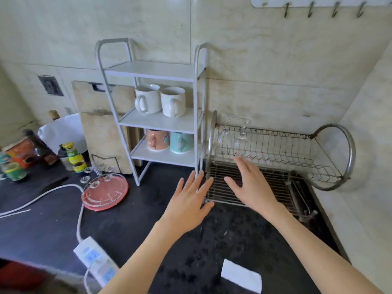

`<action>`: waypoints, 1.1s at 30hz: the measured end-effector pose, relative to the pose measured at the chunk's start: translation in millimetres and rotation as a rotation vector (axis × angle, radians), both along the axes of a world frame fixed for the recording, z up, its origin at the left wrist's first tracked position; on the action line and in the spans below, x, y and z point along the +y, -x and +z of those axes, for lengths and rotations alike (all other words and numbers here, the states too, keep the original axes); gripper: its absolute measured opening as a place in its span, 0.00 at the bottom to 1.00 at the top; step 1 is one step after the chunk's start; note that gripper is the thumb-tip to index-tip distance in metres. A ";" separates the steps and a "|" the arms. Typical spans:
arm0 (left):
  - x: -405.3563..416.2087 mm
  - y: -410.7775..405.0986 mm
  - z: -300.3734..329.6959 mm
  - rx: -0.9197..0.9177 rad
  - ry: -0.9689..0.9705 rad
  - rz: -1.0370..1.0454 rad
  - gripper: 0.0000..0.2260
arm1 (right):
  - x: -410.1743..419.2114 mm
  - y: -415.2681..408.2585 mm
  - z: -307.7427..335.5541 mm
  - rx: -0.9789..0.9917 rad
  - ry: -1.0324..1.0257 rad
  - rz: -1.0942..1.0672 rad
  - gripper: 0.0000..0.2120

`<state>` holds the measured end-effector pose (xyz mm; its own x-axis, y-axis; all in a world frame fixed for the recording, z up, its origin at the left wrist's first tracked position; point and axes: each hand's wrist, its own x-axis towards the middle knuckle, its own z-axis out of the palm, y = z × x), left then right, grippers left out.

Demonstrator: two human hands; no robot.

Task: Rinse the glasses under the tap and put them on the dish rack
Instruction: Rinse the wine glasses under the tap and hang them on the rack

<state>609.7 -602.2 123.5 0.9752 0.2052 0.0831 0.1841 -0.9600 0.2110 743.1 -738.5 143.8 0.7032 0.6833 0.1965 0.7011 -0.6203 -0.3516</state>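
Two clear stemmed glasses hang upside down at the left end of the metal dish rack (282, 145): one glass (222, 135) nearest the rack's end hoop, the other glass (241, 139) just right of it. My left hand (191, 198) hovers flat, fingers spread, over the black counter at the rack's front left corner. My right hand (250, 185) is stretched out with fingers apart above the rack's lower grid, below the glasses. Neither hand holds anything. No tap is in view.
A white three-tier shelf (157, 115) with mugs stands left of the rack. A red lid (105, 193), a power strip (95, 259) with cables, bottles and jars (74, 157) lie on the left counter. A white paper (241, 276) lies near the front.
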 end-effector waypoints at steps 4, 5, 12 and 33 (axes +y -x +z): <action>-2.8 96.1 -22.5 -0.004 -0.036 0.070 0.28 | -4.6 96.0 -26.9 -0.024 0.090 0.045 0.33; -2.8 121.5 -29.4 -0.004 -0.036 0.092 0.29 | -3.8 120.8 -33.3 -0.020 0.099 0.072 0.33; -4.6 298.4 -66.7 0.031 0.014 0.351 0.25 | 16.1 276.4 -83.0 0.070 0.149 0.342 0.34; 222.3 585.3 -87.1 0.024 0.127 1.205 0.33 | 394.0 507.5 -91.0 0.090 0.117 1.048 0.29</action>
<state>24.4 -380.0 36.3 0.1536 0.9880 -0.0189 0.9507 -0.1425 0.2753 235.6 -344.5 52.9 -0.2405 0.9683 0.0671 0.8798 0.2467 -0.4063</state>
